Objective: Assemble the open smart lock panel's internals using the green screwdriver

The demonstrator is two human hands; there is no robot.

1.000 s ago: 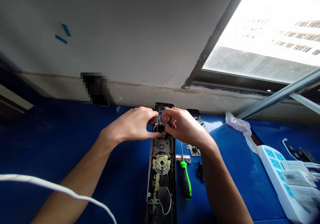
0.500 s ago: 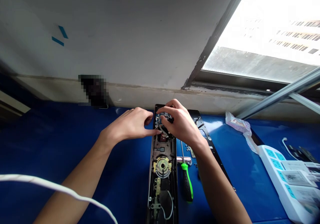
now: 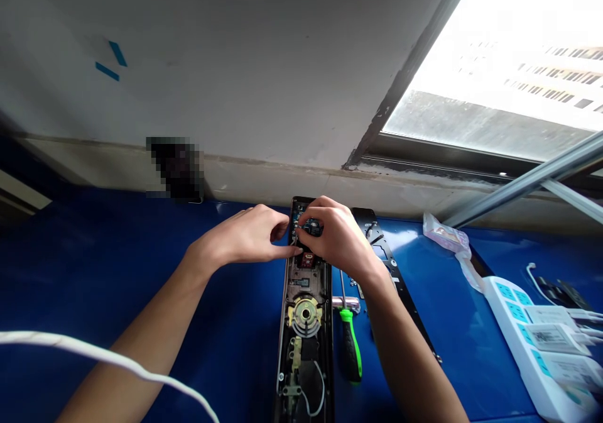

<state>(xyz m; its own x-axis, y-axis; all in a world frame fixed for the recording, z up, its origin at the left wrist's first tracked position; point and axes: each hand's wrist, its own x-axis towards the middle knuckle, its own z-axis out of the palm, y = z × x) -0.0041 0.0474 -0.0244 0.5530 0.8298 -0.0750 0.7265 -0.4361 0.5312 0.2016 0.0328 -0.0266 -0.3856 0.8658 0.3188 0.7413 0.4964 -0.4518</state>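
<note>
A long, narrow black lock-like housing (image 3: pixel 306 281) lies opened on the blue table, its inside facing up. A circuit board (image 3: pixel 311 226) sits in its far end, partly covered by my fingers. My right hand (image 3: pixel 336 234) reaches over the board, thumb and index finger pinched together at a thin white wire (image 3: pixel 294 239) by the left wall. My left hand (image 3: pixel 247 236) is at the left edge with thumb stretched into the housing and fingers curled apart from it. Nearer me are a round metal part (image 3: pixel 306 314) and a looped white wire (image 3: pixel 323 388).
Right of the housing lie a green-and-black screwdriver (image 3: pixel 351 347), a shiny cylinder (image 3: pixel 352 304) and a black panel (image 3: pixel 398 272). A white power strip (image 3: pixel 511 341) with plugs stands farther right, near a plastic packet (image 3: pixel 445 231). A white cable (image 3: pixel 117 361) crosses in front of my left forearm.
My right fingertips have moved slightly left and down, closing at the thin wire. The wire end that hung over the middle of the housing no longer shows there. My left hand stays almost still.
</note>
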